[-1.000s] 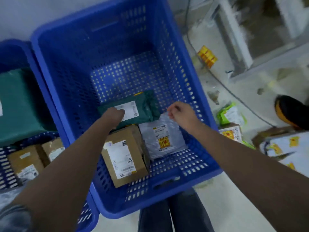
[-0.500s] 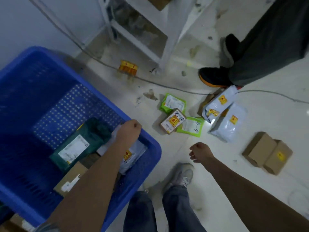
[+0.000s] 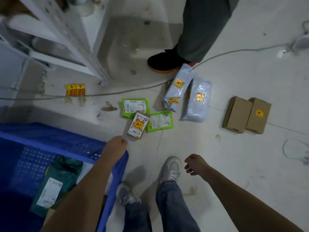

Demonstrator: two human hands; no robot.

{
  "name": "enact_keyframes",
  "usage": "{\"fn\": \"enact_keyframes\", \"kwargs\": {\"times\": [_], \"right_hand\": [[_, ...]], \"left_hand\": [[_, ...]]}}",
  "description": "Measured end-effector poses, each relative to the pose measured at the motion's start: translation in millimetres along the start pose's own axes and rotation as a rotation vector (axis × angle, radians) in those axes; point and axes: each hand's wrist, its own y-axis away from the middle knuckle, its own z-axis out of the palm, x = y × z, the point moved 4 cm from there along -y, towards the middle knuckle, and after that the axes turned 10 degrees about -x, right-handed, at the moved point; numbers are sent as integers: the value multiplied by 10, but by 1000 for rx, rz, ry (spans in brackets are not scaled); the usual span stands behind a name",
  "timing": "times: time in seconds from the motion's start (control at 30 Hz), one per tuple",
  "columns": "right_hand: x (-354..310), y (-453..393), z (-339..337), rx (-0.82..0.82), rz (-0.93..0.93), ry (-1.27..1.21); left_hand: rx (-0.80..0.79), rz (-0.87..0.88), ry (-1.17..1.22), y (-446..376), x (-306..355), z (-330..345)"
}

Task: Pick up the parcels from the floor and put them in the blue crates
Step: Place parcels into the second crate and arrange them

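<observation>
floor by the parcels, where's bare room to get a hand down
Bare floor lies between the grey mailers and the two brown boxes, and between the small taped box and the right hand. It is crowded where that box overlaps both green mailers.

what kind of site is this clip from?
Probably a parcel sorting or storage room. Labelled parcels lie loose on the floor: grey mailer bags, green mailers, cardboard boxes. A blue crate already holds parcels, and white metal shelving stands nearby.
</observation>
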Motion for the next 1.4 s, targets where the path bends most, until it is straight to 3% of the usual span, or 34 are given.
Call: {"fn": "enact_keyframes", "kwargs": {"times": [0.43,0.57,0.8,1.13,1.4], "right_hand": [[5,-214,-1232,55,-67,-305],[213,-340,-1519,57,-17,-313],[304,-528,-1989,79,56,-389],[-466,-1226,-2596,131,-72,-379],[-788,-2128,-2827,80,-92,-292]], "left_hand": [[-208,99,-343,-396,1760,1050],[-278,58,-445,-572,1926,1363],[-324,-112,-403,-1049,2108,1626],[-341,-142,-318,-1774,2780,1924],[-301,-197,-376,-2591,2718,2306]]}}
